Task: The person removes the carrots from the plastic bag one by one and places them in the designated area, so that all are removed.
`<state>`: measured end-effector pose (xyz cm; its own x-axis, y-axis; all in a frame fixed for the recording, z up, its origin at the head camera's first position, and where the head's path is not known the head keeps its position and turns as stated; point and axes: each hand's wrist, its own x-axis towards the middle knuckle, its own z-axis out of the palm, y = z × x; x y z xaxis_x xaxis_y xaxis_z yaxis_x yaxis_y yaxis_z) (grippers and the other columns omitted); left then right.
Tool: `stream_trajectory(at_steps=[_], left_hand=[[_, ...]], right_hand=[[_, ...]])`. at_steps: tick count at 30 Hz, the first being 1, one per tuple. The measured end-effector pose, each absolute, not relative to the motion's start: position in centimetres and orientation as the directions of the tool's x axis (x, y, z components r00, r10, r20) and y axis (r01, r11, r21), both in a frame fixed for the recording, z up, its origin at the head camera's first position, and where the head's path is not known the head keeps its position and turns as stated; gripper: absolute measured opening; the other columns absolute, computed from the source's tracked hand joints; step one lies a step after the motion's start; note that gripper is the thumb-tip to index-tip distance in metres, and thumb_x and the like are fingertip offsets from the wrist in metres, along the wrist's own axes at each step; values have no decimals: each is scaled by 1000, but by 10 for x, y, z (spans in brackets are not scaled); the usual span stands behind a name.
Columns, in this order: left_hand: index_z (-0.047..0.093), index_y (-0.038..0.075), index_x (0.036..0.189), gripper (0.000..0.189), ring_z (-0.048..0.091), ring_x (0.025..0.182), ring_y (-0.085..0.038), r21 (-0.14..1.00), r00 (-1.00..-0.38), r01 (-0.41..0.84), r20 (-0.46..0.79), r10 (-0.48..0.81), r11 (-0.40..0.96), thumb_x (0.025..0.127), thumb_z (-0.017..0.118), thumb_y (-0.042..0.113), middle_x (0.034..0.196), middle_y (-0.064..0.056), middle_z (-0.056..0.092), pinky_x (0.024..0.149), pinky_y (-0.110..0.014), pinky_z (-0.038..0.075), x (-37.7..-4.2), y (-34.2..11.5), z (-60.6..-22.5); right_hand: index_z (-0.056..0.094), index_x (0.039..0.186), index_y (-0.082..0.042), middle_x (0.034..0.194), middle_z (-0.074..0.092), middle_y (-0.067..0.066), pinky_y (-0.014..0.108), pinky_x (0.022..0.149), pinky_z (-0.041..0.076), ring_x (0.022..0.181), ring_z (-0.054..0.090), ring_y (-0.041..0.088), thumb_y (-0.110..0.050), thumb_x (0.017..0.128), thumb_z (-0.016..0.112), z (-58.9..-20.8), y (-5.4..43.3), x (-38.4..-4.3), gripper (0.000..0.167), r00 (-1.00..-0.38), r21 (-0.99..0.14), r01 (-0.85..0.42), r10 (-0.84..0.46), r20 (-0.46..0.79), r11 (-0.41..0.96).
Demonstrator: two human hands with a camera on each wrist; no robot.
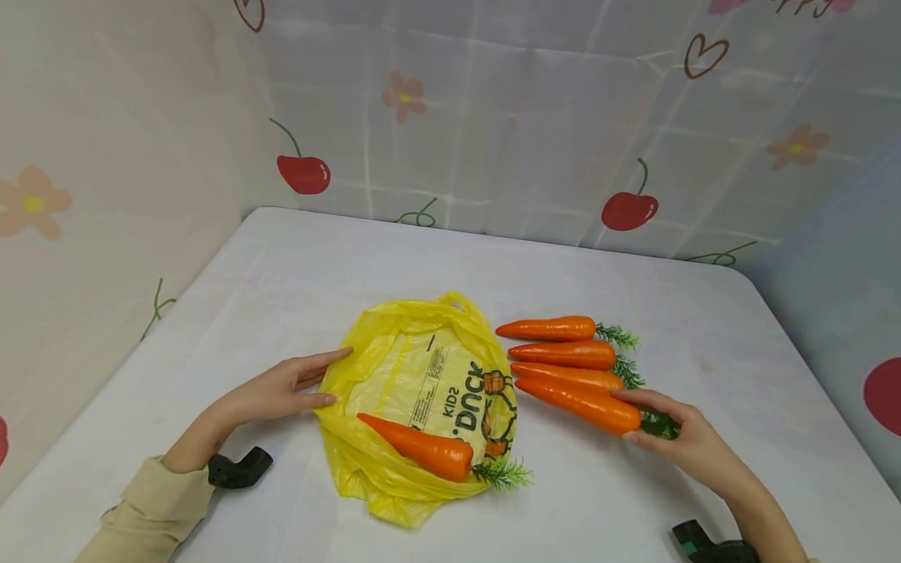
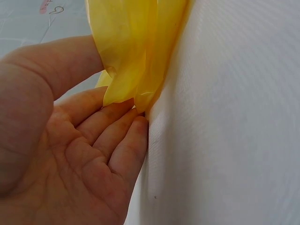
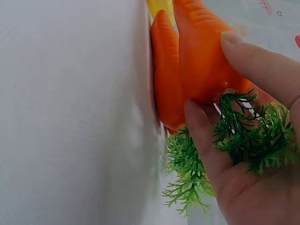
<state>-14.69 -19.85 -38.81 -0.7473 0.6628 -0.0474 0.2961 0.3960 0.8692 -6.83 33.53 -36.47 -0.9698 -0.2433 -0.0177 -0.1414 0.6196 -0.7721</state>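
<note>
A yellow plastic bag (image 1: pixel 394 360) with printed lettering lies spread on the table. My left hand (image 1: pixel 285 387) is at its left side, thumb and fingers apart and fairly straight, touching the bag's edge (image 2: pixel 136 51). On the bag's near part lies an orange carrot (image 1: pixel 422 449) with green leaves over the rim. To the right several more carrots (image 1: pixel 556 328) lie side by side, tips pointing left. My right hand (image 1: pixel 679 438) holds the nearest carrot (image 1: pixel 580 403) by its thick end, between thumb and fingers. Its green leaves (image 3: pixel 248 131) hang against the palm.
A white cloth covers the table (image 1: pixel 338 250). Patterned curtains (image 1: pixel 493 117) with cherries and flowers enclose the back and sides. A black device (image 1: pixel 241 469) sits at the left wrist, and another black device (image 1: pixel 711 543) at the right wrist.
</note>
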Motion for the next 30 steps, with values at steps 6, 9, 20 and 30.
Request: stream_trajectory(at_steps=[6, 9, 20, 30], left_hand=[[29, -5, 144, 67, 30, 131, -37, 869, -747, 298, -45, 663, 395, 90, 64, 17, 146, -24, 27, 100, -42, 33, -147, -198, -387], [29, -5, 143, 67, 30, 131, -37, 869, -745, 304, -40, 666, 391, 90, 64, 16, 146, -25, 27, 100, -42, 33, -147, -198, -387], [30, -4, 144, 67, 30, 131, -37, 867, -746, 306, -39, 665, 393, 90, 65, 17, 146, -24, 27, 100, -41, 34, -148, -199, -389], [29, -4, 144, 69, 30, 131, -36, 869, -744, 300, -44, 666, 393, 90, 65, 18, 147, -23, 26, 101, -41, 33, -149, -201, -393]], right_hand=[[58, 125, -4, 129, 51, 17, 65, 93, 31, 119, 41, 32, -18, 81, 74, -367, 335, -68, 50, -968, -755, -144, -250, -27, 639], [58, 125, -5, 129, 51, 16, 65, 92, 31, 119, 41, 28, -19, 81, 75, -368, 336, -67, 50, -967, -752, -154, -254, -19, 642], [63, 119, -12, 119, 58, 4, 12, 91, 33, 112, 43, -2, -10, 82, 73, -376, 337, -68, 38, -928, -726, -320, -355, 111, 608], [64, 117, -11, 115, 59, 2, 7, 89, 30, 109, 45, -3, -5, 81, 73, -379, 339, -69, 38, -932, -678, -351, -312, 186, 645]])
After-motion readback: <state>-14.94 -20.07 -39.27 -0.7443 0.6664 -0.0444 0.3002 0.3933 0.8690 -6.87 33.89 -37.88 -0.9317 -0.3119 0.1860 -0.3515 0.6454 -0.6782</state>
